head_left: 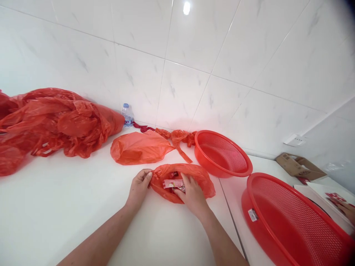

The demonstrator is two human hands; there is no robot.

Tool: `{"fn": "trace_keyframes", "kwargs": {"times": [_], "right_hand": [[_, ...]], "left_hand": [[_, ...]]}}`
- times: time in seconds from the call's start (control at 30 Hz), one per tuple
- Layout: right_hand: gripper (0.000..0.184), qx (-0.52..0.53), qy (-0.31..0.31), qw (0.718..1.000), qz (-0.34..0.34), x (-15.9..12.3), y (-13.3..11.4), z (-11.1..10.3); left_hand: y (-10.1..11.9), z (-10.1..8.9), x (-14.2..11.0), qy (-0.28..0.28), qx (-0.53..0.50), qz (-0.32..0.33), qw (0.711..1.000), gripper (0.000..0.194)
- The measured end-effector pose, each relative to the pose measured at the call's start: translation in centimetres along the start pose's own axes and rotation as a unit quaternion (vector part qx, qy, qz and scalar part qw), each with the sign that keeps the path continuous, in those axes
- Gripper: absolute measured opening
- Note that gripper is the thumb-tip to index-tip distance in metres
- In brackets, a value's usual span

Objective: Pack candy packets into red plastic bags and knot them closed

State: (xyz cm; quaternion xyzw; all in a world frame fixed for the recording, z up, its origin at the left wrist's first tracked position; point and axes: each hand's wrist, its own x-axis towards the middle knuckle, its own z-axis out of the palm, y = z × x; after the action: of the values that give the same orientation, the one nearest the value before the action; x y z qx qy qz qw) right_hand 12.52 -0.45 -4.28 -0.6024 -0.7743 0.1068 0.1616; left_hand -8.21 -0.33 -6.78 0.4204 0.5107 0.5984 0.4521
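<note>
A red plastic bag (163, 197) lies on the white table with its mouth spread open. My left hand (141, 186) is closed on the bag's left rim, pinching it between thumb and fingers. Reaching into the opening, my right hand (194, 195) has its fingers curled round small wrapped sweets. Among them a pink-and-white packet (172, 183) sticks out to the left of the thumb. A dark red wrapped piece (174, 174) lies deeper in the bag. My right fingertips are partly hidden by the hand and the contents.
Behind lies another red bag (138, 147). A heap of red bags (63, 122) fills the left, beside a water bottle (127, 115). Two red baskets, one farther back (199, 157) and one nearer (249, 199), stand at right. Beyond are a cardboard box (291, 164) and another person's hand (345, 208).
</note>
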Motion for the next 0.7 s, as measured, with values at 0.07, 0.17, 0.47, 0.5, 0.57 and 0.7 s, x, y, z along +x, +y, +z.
{"fn": "trace_keyframes", "kwargs": {"times": [0.07,0.17,0.47,0.5,0.57,0.7], "right_hand": [[0.076,0.024,-0.01,0.999,0.031,-0.2,0.7,-0.6],[0.078,0.04,-0.034,0.996,0.068,-0.6,1.5,-1.1],[0.055,0.045,0.014,0.99,0.129,-0.1,1.2,-1.1],[0.053,0.055,0.02,0.99,0.131,0.1,1.2,-1.0],[0.048,0.08,0.029,0.988,0.128,0.3,1.4,-1.0],[0.035,0.112,0.066,0.984,0.121,0.6,2.4,-1.0]], "left_hand": [[0.0,0.2,0.0,0.002,-0.001,-0.001,1.0,0.026],[-0.4,0.6,-0.1,-0.005,0.007,0.009,1.0,0.025],[0.5,1.6,-2.1,0.033,0.285,0.412,0.865,0.029],[1.0,2.3,-2.6,-0.01,0.304,0.476,0.825,0.029],[1.6,3.9,-3.7,-0.128,0.346,0.528,0.765,0.026],[0.9,6.8,-4.6,-0.237,0.492,0.399,0.737,0.025]]}}
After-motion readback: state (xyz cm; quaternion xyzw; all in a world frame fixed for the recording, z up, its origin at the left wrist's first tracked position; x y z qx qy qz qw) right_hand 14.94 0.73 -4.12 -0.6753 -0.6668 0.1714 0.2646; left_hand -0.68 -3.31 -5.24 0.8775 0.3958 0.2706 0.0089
